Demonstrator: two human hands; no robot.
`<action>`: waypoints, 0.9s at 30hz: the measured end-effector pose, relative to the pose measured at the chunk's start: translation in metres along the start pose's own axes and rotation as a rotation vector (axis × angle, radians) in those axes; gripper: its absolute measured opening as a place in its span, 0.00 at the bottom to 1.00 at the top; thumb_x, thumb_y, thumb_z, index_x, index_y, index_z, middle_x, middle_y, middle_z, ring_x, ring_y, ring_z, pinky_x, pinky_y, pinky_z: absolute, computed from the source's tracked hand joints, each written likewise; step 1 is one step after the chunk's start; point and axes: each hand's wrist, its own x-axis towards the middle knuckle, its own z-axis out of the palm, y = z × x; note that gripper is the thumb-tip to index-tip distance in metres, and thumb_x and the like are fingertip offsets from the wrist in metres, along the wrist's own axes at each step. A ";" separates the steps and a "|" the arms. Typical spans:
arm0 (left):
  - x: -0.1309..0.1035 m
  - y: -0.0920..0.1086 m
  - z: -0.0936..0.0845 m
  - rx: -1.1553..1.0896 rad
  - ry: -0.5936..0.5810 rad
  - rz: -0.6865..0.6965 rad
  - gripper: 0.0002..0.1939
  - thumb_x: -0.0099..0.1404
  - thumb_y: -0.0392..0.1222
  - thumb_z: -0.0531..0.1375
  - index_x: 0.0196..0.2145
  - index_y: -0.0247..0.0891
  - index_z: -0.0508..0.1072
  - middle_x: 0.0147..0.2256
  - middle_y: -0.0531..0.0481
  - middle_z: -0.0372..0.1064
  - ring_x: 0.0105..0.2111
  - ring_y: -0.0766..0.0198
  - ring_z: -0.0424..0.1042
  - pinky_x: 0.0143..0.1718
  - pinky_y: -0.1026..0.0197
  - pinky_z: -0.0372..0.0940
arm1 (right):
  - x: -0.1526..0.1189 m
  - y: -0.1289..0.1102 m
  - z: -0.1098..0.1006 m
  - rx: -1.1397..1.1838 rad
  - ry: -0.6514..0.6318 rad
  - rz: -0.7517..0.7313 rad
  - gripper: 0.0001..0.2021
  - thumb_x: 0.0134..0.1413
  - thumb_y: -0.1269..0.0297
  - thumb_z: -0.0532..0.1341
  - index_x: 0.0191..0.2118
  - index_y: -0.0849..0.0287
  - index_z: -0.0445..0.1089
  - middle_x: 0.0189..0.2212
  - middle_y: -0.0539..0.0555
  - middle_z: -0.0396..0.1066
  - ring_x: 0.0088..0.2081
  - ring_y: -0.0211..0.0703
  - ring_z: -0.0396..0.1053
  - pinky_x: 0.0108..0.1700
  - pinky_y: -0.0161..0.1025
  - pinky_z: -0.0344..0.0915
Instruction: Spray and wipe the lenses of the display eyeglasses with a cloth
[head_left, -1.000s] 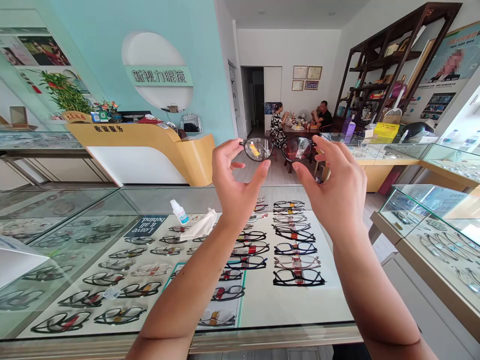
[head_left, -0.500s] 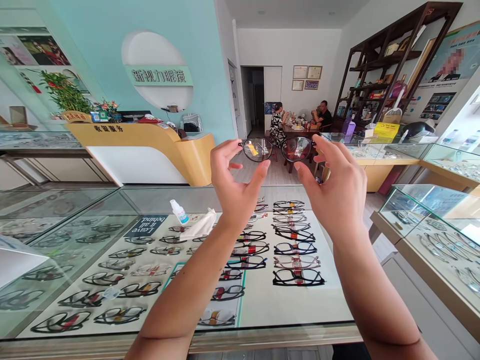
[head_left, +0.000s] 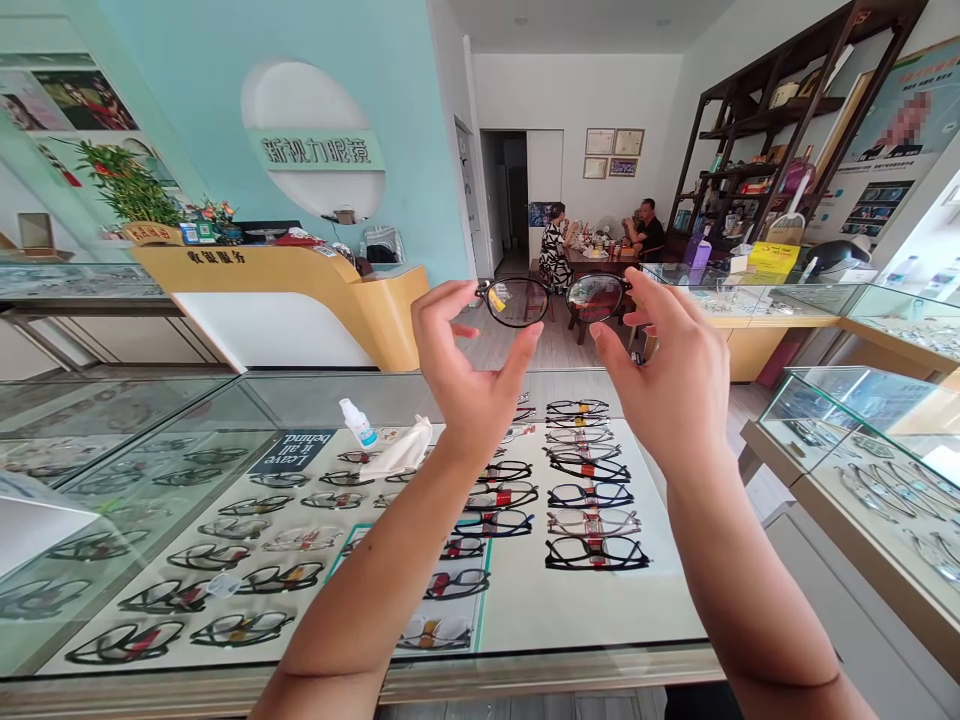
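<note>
A dark-rimmed pair of eyeglasses (head_left: 517, 324) is held up in front of me, above the far edge of the glass display case. My left hand (head_left: 469, 365) grips its left end near the hinge, thumb extended below the left lens. On the other side, my right hand (head_left: 671, 370) pinches the right end, its thumb under the right lens. A yellow-orange patch shows through or on the left lens. Below my arms, folded eyeglasses (head_left: 596, 553) lie in rows. A white spray bottle (head_left: 358, 424) and a white cloth (head_left: 397, 450) rest farther back.
The glass display case (head_left: 577, 625) spans the space before me. Another glass case (head_left: 862, 480) stands at right. A curved wooden counter (head_left: 315, 275) is at back left. Two people (head_left: 556, 250) sit at a far table beside a dark shelf (head_left: 742, 130).
The eyeglasses have tilted slightly, their left end now a little lower and turned. My left hand has shifted slightly left; both hands keep their grip.
</note>
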 end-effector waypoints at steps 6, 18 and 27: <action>-0.001 -0.001 -0.001 0.060 0.005 -0.011 0.33 0.70 0.65 0.72 0.64 0.49 0.69 0.60 0.38 0.74 0.61 0.47 0.75 0.46 0.49 0.76 | 0.000 0.002 0.000 0.032 -0.037 0.011 0.27 0.70 0.58 0.63 0.71 0.51 0.74 0.57 0.63 0.83 0.48 0.58 0.83 0.50 0.61 0.82; -0.002 0.002 -0.002 0.074 0.026 -0.013 0.34 0.69 0.62 0.74 0.65 0.49 0.70 0.62 0.39 0.73 0.64 0.46 0.74 0.51 0.46 0.77 | 0.000 0.001 -0.001 0.021 -0.070 0.028 0.27 0.71 0.58 0.62 0.71 0.53 0.75 0.54 0.63 0.83 0.47 0.58 0.83 0.49 0.59 0.81; -0.002 0.000 -0.005 0.066 -0.007 -0.053 0.35 0.67 0.61 0.76 0.64 0.49 0.71 0.62 0.39 0.72 0.65 0.45 0.73 0.55 0.44 0.77 | 0.000 0.001 -0.001 0.021 -0.108 0.015 0.27 0.73 0.58 0.61 0.73 0.55 0.72 0.55 0.65 0.83 0.49 0.59 0.82 0.50 0.60 0.81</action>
